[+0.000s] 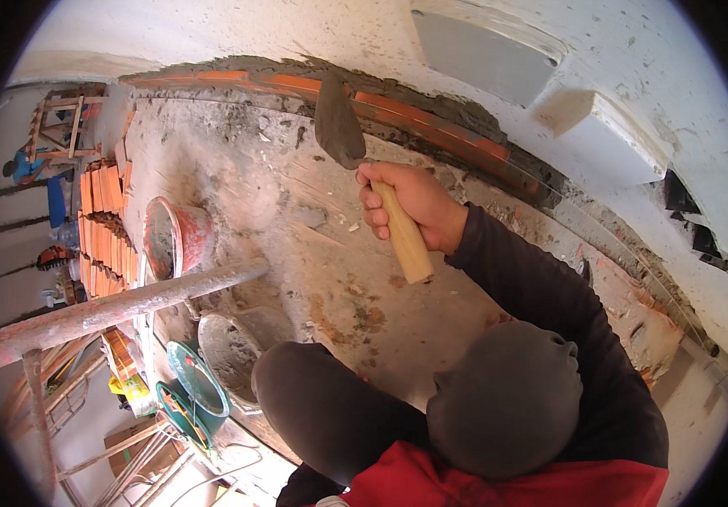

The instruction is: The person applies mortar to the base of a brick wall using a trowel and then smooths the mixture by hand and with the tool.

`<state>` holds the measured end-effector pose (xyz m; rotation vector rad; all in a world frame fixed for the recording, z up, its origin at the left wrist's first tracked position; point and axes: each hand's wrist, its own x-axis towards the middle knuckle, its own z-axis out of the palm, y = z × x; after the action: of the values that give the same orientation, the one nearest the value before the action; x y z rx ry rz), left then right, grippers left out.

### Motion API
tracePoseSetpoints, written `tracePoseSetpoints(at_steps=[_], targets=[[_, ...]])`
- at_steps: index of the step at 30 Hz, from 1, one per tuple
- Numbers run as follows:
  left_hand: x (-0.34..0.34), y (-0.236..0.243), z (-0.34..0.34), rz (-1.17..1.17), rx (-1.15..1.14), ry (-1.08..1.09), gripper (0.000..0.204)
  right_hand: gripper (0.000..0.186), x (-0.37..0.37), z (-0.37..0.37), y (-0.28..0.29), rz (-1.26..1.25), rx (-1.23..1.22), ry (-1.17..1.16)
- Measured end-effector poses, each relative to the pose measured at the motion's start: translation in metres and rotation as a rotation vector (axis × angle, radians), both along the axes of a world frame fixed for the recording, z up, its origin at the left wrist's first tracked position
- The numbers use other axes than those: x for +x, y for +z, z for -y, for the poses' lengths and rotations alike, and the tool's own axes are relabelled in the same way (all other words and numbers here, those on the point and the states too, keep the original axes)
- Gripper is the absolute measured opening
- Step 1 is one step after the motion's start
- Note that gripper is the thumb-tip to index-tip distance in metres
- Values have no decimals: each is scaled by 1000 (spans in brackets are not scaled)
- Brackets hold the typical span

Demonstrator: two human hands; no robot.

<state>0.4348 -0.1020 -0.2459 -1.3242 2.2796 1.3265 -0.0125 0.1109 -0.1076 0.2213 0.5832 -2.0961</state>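
My right hand (415,207) is closed around the wooden handle of a trowel (339,127). The grey, mortar-coated blade points away from me, its tip over a low course of orange bricks (431,127) along the foot of the white wall. Wet grey mortar (465,111) is smeared along the top and back of these bricks. Whether the blade touches the bricks or hovers just above them, I cannot tell. My left hand does not show. My knees are bent close to the dusty floor (296,220).
At left stand a red bucket (191,237), a mortar-crusted grey bucket (229,346) and green buckets (199,376). A metal pipe (127,306) crosses in front of stacked bricks (102,220). A white box (613,139) juts from the wall at right. Another person (22,167) is far left.
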Motion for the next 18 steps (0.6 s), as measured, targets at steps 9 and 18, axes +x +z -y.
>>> tracePoseSetpoints(at_steps=[9, 18], targets=[[-2, 4, 1, -17, 50, 16, 48, 19, 13, -17, 2, 147, -216, -59], [-17, 15, -3, -50, 159, 71, 62, 19, 17, -37, 4, 198, -300, -67]])
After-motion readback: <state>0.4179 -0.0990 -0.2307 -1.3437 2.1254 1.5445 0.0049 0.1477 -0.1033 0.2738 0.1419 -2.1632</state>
